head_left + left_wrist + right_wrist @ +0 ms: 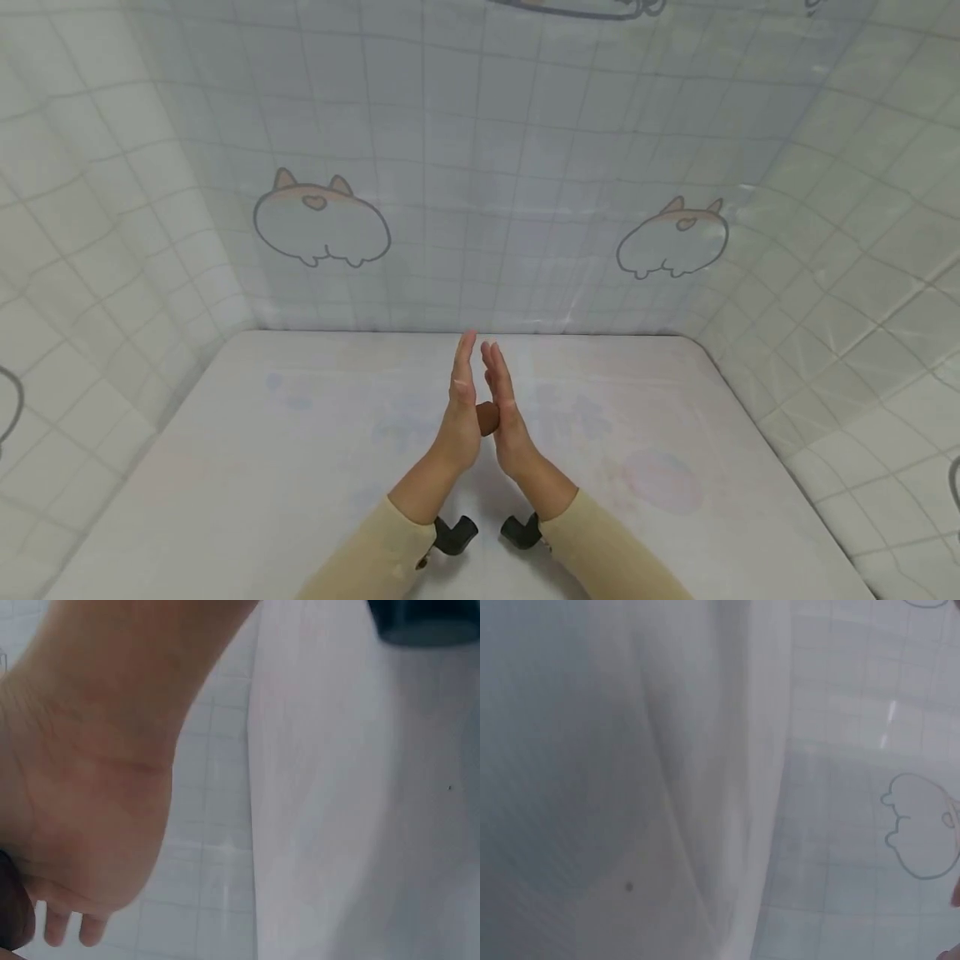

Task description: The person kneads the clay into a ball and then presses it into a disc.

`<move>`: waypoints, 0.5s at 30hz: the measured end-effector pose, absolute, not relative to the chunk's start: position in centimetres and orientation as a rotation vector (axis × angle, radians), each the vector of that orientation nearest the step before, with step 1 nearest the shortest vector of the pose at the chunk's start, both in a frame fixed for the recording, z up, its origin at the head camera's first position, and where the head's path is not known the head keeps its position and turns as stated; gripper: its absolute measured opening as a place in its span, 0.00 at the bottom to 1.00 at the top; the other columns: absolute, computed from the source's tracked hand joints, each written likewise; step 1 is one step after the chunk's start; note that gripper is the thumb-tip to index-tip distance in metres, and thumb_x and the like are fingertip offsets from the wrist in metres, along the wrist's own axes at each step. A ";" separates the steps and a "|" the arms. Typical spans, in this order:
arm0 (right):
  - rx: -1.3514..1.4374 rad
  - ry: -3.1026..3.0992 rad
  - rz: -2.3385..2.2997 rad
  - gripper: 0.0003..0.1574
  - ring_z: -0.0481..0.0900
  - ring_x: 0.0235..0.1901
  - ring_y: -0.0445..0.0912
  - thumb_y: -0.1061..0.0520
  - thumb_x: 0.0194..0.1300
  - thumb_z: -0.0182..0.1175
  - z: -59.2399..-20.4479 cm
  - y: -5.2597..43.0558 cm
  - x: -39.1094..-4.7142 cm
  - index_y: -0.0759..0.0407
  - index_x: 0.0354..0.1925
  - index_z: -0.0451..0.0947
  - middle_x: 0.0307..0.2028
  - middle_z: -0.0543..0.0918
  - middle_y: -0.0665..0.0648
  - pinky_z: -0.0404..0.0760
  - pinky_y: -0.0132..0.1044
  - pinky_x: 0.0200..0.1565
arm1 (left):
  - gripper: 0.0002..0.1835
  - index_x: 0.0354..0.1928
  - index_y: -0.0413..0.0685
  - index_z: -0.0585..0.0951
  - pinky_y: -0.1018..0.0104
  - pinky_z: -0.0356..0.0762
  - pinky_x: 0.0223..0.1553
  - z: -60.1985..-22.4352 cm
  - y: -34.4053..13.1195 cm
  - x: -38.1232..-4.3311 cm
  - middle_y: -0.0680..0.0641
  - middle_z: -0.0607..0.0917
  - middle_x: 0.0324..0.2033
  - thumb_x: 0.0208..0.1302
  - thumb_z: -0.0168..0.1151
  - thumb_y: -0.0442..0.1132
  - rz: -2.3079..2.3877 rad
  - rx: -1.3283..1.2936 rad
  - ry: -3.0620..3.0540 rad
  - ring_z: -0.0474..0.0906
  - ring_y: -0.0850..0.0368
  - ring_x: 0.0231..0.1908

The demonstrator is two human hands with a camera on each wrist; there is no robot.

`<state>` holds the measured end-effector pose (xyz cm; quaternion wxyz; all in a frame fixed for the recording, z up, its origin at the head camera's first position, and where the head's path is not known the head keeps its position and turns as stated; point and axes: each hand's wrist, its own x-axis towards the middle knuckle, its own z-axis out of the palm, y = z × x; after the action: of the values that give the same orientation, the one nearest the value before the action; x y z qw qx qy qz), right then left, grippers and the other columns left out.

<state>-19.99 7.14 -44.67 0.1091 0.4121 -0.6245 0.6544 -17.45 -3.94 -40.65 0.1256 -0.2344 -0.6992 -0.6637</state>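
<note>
A small lump of brown clay-like material (487,418) sits between the two palms in the head view. My left hand (461,417) presses it from the left, its fingers straight and pointing up and away. From the other side my right hand (512,421) presses with straight fingers, a gap left between the fingertips of the two hands. In the left wrist view the left palm (90,802) fills the left side, with the dark brown lump (15,907) at its edge. Only bits of fingertips (955,896) show in the right wrist view.
Both hands are above a white table (300,483) with faint coloured prints. Behind it hangs a white grid-patterned sheet (480,250) with animal drawings, continuing along both sides. Black wrist cameras (455,535) jut inward from the cream sleeves (382,550).
</note>
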 end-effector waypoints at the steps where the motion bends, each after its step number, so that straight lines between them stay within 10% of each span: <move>1: 1.222 -1.835 1.927 0.51 0.35 0.78 0.55 0.25 0.75 0.21 -44.6 7.1 -19.8 0.53 0.80 0.28 0.79 0.37 0.66 0.38 0.52 0.74 | 0.51 0.80 0.57 0.37 0.27 0.32 0.67 -40.6 -4.0 -17.5 0.53 0.35 0.79 0.63 0.14 0.80 -1.944 -0.670 -2.038 0.30 0.50 0.77; 11: 1.295 -1.787 1.860 0.52 0.35 0.77 0.58 0.26 0.75 0.18 -43.7 6.8 -18.4 0.59 0.79 0.25 0.77 0.36 0.71 0.40 0.43 0.75 | 0.47 0.80 0.70 0.38 0.36 0.67 0.59 -41.6 -4.5 -18.1 0.50 0.38 0.78 0.62 0.17 0.81 -2.106 -0.598 -2.110 0.54 0.41 0.72; 15: 1.276 -1.749 1.865 0.52 0.35 0.77 0.59 0.27 0.76 0.18 -43.5 6.9 -18.5 0.61 0.78 0.24 0.77 0.36 0.73 0.40 0.46 0.75 | 0.49 0.80 0.63 0.37 0.33 0.60 0.63 -42.1 -4.4 -18.2 0.50 0.38 0.78 0.63 0.16 0.80 -2.028 -0.633 -2.154 0.49 0.43 0.74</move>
<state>-18.47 6.87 -43.48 0.1416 0.4420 -0.6061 0.6460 -18.19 -4.37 -42.12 0.0581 -0.2088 -0.7107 -0.6692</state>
